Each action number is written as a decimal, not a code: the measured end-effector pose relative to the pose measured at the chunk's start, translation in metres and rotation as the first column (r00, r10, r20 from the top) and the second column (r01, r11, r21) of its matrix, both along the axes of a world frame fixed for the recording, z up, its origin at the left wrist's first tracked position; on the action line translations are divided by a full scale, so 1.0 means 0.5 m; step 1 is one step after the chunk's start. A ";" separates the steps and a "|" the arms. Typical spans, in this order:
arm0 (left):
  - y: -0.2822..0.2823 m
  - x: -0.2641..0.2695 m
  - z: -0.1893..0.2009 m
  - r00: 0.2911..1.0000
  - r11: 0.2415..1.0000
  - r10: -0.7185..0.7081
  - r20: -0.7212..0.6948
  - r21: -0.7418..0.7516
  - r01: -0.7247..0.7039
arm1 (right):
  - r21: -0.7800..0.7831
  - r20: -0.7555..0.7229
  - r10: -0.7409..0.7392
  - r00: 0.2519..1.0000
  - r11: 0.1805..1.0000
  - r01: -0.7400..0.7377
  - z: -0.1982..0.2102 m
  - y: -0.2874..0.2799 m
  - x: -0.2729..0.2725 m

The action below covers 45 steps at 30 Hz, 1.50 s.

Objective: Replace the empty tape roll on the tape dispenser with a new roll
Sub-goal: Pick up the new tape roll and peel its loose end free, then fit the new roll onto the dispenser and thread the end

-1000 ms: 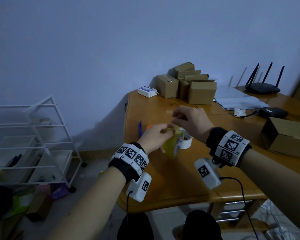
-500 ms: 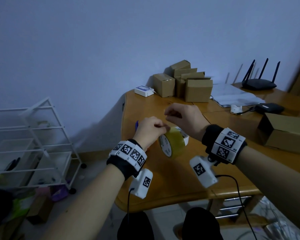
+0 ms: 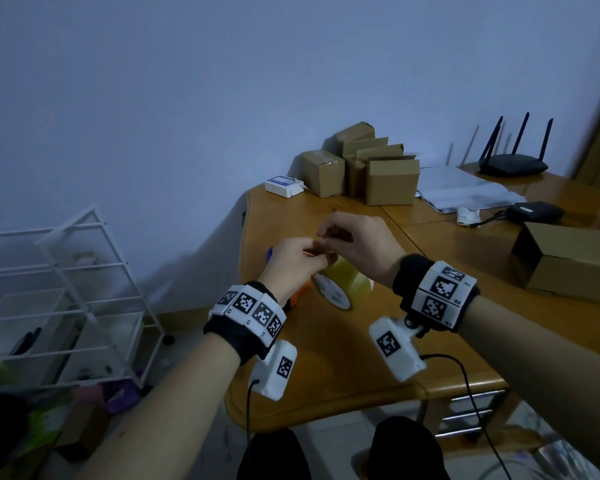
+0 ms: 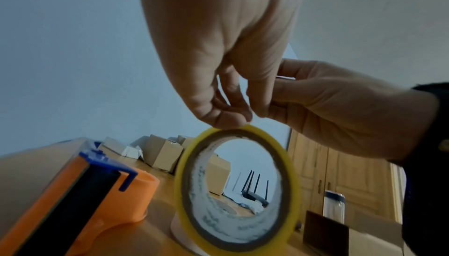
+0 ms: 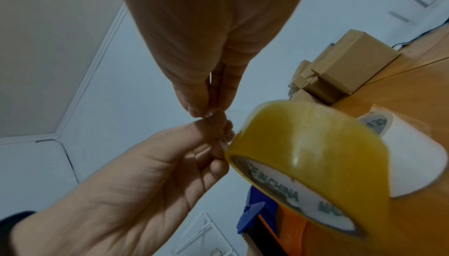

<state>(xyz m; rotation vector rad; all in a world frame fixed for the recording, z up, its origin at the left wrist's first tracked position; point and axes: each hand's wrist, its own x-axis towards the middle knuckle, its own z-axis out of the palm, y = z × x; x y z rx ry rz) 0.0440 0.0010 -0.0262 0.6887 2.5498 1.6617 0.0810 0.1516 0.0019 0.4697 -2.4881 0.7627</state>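
A new yellow tape roll (image 3: 343, 284) (image 4: 237, 189) (image 5: 303, 145) stands on edge over the wooden table (image 3: 326, 382). My left hand (image 3: 321, 252) (image 4: 226, 114) (image 5: 213, 145) grips its top rim with curled fingers. My right hand (image 3: 326, 233) (image 5: 206, 110) pinches what looks like a thin clear tape end just above the roll, fingertip to fingertip with the left. The orange and blue dispenser (image 4: 73, 202) (image 5: 262, 219) lies left of the roll, mostly hidden under my left hand in the head view. A white empty core (image 5: 413, 154) sits behind the roll.
Several cardboard boxes (image 3: 388, 181) and a small white box (image 3: 284, 186) stand at the table's far edge. Papers (image 3: 465, 192), a router (image 3: 513, 164), a black device (image 3: 534, 213) and a larger box (image 3: 568, 261) lie to the right. A white wire rack (image 3: 66, 289) stands left.
The roll has turned its printed side toward me and come down lower. The fingertips of both hands have closed together above its top.
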 end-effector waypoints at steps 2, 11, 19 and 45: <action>0.003 0.002 0.002 0.997 0.999 0.015 -0.073 -0.042 -0.018 | -0.008 0.005 0.004 1.000 1.000 -0.003 0.001 -0.001 0.002; -0.004 -0.004 0.011 0.979 0.990 0.143 -0.142 0.006 -0.144 | -0.105 -0.012 -0.046 0.999 0.993 0.045 -0.018 -0.011 0.002; -0.008 -0.010 0.030 0.973 0.964 0.218 -0.069 0.172 -0.204 | 0.016 0.275 -0.083 0.958 0.997 0.081 -0.053 0.001 0.000; -0.070 -0.026 -0.005 0.984 0.978 0.130 0.123 0.151 -0.148 | 0.138 0.244 -0.086 0.966 0.989 0.053 -0.054 0.018 -0.001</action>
